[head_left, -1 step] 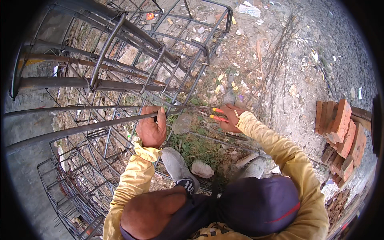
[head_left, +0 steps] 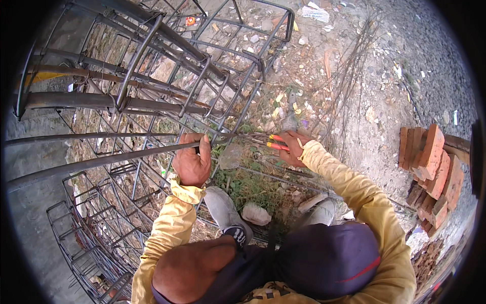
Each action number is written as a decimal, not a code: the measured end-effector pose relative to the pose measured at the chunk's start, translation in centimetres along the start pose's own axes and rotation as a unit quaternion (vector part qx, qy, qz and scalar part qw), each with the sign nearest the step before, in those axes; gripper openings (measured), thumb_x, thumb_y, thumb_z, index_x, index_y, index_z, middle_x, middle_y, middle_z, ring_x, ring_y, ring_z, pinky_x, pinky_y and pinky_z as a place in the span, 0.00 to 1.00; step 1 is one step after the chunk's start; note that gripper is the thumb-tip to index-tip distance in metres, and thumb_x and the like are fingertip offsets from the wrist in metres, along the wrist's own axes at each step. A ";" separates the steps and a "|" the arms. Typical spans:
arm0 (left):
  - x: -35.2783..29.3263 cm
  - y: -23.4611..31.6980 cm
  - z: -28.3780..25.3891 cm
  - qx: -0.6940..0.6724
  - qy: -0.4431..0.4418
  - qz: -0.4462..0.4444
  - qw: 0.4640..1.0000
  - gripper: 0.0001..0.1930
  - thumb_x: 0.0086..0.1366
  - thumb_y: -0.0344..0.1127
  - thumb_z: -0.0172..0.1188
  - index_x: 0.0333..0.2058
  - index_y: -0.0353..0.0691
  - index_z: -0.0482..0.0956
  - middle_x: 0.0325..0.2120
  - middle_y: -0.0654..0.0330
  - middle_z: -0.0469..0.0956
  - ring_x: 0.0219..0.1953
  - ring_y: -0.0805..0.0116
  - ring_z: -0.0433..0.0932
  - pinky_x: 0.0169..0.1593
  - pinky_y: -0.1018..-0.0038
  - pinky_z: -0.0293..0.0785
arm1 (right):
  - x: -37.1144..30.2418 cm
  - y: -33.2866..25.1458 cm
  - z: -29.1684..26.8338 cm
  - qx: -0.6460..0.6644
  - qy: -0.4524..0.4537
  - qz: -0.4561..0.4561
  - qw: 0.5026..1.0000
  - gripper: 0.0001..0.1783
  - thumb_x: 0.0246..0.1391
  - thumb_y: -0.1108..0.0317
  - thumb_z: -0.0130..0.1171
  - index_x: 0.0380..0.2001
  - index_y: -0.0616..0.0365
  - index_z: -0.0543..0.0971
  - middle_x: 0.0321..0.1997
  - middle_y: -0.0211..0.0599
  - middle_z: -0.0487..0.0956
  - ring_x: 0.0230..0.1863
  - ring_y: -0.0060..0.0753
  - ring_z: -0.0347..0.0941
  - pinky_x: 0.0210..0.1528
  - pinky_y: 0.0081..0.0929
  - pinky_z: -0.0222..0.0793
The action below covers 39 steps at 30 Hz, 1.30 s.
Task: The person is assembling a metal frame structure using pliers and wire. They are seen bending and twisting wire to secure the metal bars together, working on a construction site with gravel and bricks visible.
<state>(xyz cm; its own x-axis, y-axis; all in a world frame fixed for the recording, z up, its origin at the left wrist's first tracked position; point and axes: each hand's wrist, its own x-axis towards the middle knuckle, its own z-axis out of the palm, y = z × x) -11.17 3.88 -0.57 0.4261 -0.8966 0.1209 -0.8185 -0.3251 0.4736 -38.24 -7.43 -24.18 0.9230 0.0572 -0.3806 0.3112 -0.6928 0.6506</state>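
My left hand (head_left: 192,164) is closed around the end part of a long dark steel bar (head_left: 101,162), with the thumb pointing up over it. A second thin bar (head_left: 101,136) runs just beyond, close to my fingers. My right hand (head_left: 293,147) grips pliers with red and yellow handles (head_left: 277,138). Their jaws point left and meet the bars' crossing right of my left hand. Too small to make out is what lies between the jaws.
Tied rebar cages (head_left: 152,109) fill the left and far left, and more bent stirrups (head_left: 96,238) lie at the near left. Red bricks (head_left: 433,167) are stacked at the right. Loose thin wires (head_left: 349,76) lie on the littered ground. A stone (head_left: 256,214) sits between my shoes.
The pliers' handles have come closer together in my right hand. My left hand stays in place on the bar.
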 end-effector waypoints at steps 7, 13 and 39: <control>-1.6 -1.6 -1.0 -0.148 0.078 -0.032 0.985 0.17 0.61 0.36 0.65 0.44 0.36 0.73 0.33 0.53 0.75 0.35 0.60 0.77 0.41 0.67 0.74 | -2.1 9.5 -6.0 -0.974 0.169 -0.114 -0.096 0.25 0.66 0.52 0.47 0.46 0.68 0.73 0.30 0.46 0.80 0.25 0.36 0.80 0.22 0.31 0.78; -4.7 0.1 -5.6 -0.299 0.009 0.173 0.938 0.15 0.56 0.34 0.69 0.36 0.36 0.72 0.31 0.56 0.75 0.34 0.64 0.74 0.41 0.71 0.71 | -4.1 5.4 -9.5 -0.980 0.067 -0.158 -0.101 0.19 0.65 0.59 0.49 0.48 0.66 0.72 0.29 0.45 0.80 0.26 0.34 0.80 0.23 0.29 0.77; -12.2 -6.1 15.6 -0.672 -0.237 -0.417 0.565 0.18 0.72 0.48 0.51 0.46 0.38 0.70 0.37 0.52 0.78 0.33 0.62 0.79 0.33 0.65 0.77 | -2.5 4.8 -14.0 -0.977 0.170 -0.121 -0.049 0.21 0.67 0.50 0.45 0.45 0.58 0.74 0.42 0.42 0.81 0.42 0.36 0.80 0.42 0.37 0.78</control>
<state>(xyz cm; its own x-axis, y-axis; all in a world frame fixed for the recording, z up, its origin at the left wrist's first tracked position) -17.44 12.13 -18.51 0.0358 -0.6836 -0.7290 0.7568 -0.4578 0.4665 -35.86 -0.81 -10.93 0.6851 0.0925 -0.7225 -0.6224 0.5897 -0.5147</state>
